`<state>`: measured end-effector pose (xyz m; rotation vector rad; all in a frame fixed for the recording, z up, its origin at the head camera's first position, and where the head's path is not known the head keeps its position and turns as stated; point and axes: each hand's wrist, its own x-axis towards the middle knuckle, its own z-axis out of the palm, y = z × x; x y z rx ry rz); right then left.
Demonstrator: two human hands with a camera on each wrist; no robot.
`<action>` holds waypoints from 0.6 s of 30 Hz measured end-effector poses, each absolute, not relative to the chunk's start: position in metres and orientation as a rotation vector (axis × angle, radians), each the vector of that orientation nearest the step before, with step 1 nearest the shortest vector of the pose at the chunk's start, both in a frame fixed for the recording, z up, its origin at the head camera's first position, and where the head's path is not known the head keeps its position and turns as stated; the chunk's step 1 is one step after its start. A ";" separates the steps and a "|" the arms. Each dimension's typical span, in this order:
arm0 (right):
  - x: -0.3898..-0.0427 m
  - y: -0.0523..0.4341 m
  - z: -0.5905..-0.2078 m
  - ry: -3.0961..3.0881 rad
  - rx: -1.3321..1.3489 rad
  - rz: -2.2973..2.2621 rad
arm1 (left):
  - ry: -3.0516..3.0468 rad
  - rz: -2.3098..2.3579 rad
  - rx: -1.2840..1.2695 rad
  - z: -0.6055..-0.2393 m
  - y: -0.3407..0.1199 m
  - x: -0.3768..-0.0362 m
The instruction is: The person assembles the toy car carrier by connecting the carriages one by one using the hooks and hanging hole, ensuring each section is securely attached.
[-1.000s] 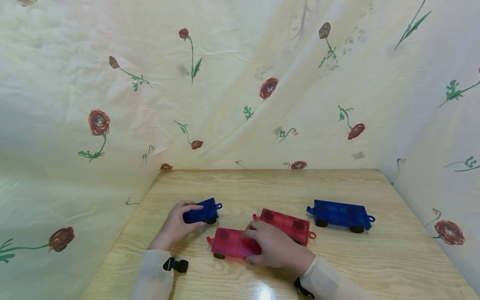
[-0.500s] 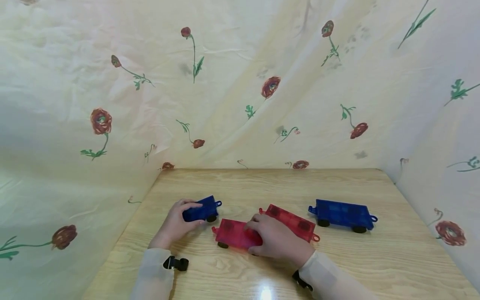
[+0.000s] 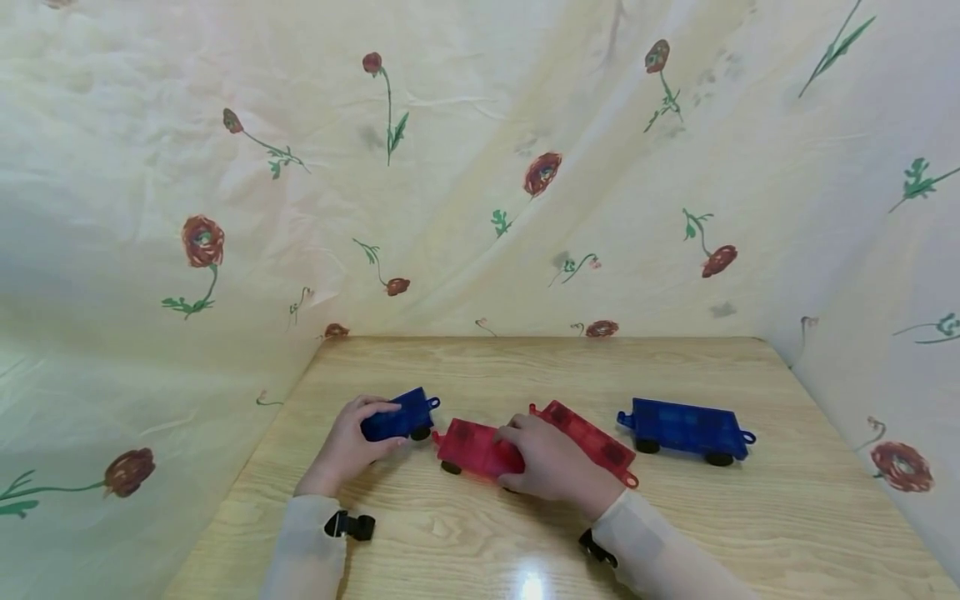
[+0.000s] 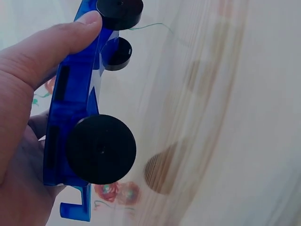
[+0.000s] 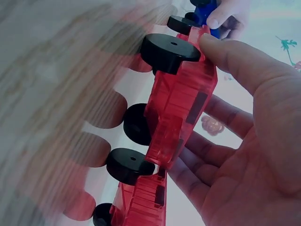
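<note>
In the head view, my left hand (image 3: 348, 442) grips the near-left end of a blue toy train car (image 3: 412, 410), covering that end. A loop sticks out from its far-right end. The left wrist view shows my thumb along the side of this blue car (image 4: 70, 94), with black wheels and a hook at the other end. My right hand (image 3: 551, 462) holds a red toy train car (image 3: 465, 446), covering its right end. The red car's left hook is just below the blue car's loop. In the right wrist view, thumb and fingers span the red car (image 5: 183, 99).
Behind my right hand lies a second red train car (image 3: 592, 433), slanted and partly hidden. Further right stands another blue train car (image 3: 684, 425). All are on a wooden table (image 3: 450, 542), enclosed by flower-patterned cloth (image 3: 465, 208).
My right hand has slid the red car away from me, its hook nearing the left blue car. The second red car has turned and shifted. My left hand and its blue car have moved slightly.
</note>
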<state>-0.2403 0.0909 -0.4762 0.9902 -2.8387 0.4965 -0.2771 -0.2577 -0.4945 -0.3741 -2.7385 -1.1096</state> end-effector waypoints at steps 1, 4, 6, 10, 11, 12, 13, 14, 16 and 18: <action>-0.241 0.091 -0.476 -2.835 0.987 0.495 | -2.737 -1.112 -0.372 -0.494 -0.258 -0.277; -0.241 0.092 -0.476 -2.829 0.971 0.507 | -2.744 -1.116 -0.375 -0.494 -0.258 -0.277; -0.242 0.091 -0.475 -2.827 0.956 0.517 | -2.753 -1.120 -0.386 -0.493 -0.258 -0.276; -0.242 0.091 -0.476 -2.826 0.923 0.521 | -2.765 -1.136 -0.402 -0.493 -0.256 -0.274; -0.242 0.091 -0.476 -2.826 0.917 0.526 | -2.768 -1.147 -0.407 -0.493 -0.256 -0.274; -0.242 0.091 -0.477 -2.826 0.911 0.526 | -2.770 -1.156 -0.413 -0.493 -0.256 -0.273; -0.242 0.091 -0.477 -2.827 0.902 0.529 | -2.771 -1.163 -0.420 -0.494 -0.256 -0.273; -0.242 0.091 -0.477 -2.826 0.897 0.532 | -2.770 -1.170 -0.432 -0.494 -0.255 -0.274; -0.242 0.091 -0.477 -2.826 0.885 0.537 | -2.764 -1.186 -0.459 -0.495 -0.255 -0.274; -0.242 0.091 -0.476 -2.827 0.874 0.538 | -2.762 -1.191 -0.487 -0.496 -0.255 -0.275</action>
